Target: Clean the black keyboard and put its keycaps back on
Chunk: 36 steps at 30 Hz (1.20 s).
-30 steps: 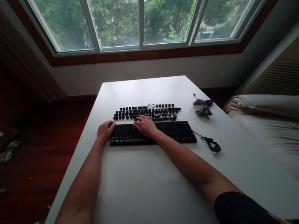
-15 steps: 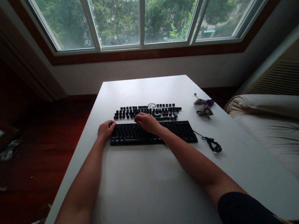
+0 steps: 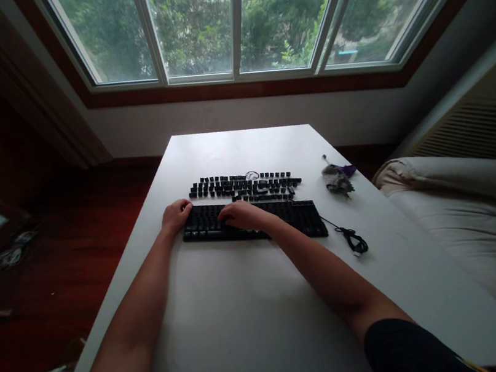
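A black keyboard [image 3: 305,217] lies flat across the white table [image 3: 241,299]. At its upper left corner, my left hand [image 3: 176,214] is closed on the edge, thumb and fingers bent around it. My right hand [image 3: 245,215] is over the middle of the keyboard, its fingertips pinched together and pointing down at the keys. Whatever is between those fingertips is too small to make out. Loose black keycaps [image 3: 206,190] stand in several rows just behind the keyboard. Among the back rows lies a thin, pale looped object [image 3: 251,175].
A coiled black cable [image 3: 355,241] rests right of the keyboard, joined to it. Farther back on the right is a grey fluffy duster [image 3: 338,180] with a purple part. A pale sofa [image 3: 459,229] stands beside the table, and a window [image 3: 191,26] is beyond it.
My right hand has moved from the front rows of loose keycaps back toward me, onto the middle of the keyboard. My left hand has stayed at the keyboard's corner.
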### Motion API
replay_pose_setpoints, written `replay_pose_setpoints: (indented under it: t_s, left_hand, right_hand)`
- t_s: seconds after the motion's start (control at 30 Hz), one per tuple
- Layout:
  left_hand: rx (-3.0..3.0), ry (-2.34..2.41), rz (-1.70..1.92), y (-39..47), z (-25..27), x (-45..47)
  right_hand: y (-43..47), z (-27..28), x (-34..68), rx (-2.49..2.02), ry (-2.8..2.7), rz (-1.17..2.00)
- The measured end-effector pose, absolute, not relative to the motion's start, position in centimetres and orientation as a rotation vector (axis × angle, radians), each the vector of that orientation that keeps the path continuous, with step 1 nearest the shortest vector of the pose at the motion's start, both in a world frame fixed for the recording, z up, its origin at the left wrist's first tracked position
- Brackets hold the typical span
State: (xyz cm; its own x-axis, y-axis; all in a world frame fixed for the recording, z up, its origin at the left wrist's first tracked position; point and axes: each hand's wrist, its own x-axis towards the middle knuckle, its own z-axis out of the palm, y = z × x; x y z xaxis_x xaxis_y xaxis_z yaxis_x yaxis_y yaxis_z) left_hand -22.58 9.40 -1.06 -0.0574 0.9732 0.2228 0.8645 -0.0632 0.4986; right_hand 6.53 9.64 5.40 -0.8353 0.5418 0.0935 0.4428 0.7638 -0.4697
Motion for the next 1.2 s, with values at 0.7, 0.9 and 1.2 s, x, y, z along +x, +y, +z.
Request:
replay_pose_setpoints:
  t_s: [0.7,0.9,1.2]
  left_hand:
    - [1.978,2.004,0.771,9.1,-0.4,-22.3]
    - [1.980,2.007,0.769,9.1,-0.5,-22.3]
    - [1.986,2.010,0.771,9.1,-0.5,-22.3]
  right_hand:
    - [9.2,4.6,6.1,-0.873,-2.785,0.503]
    - [8.8,5.1,6.0,-0.900,-2.791,0.576]
    - [7.9,5.3,5.6,-0.989,-2.809,0.432]
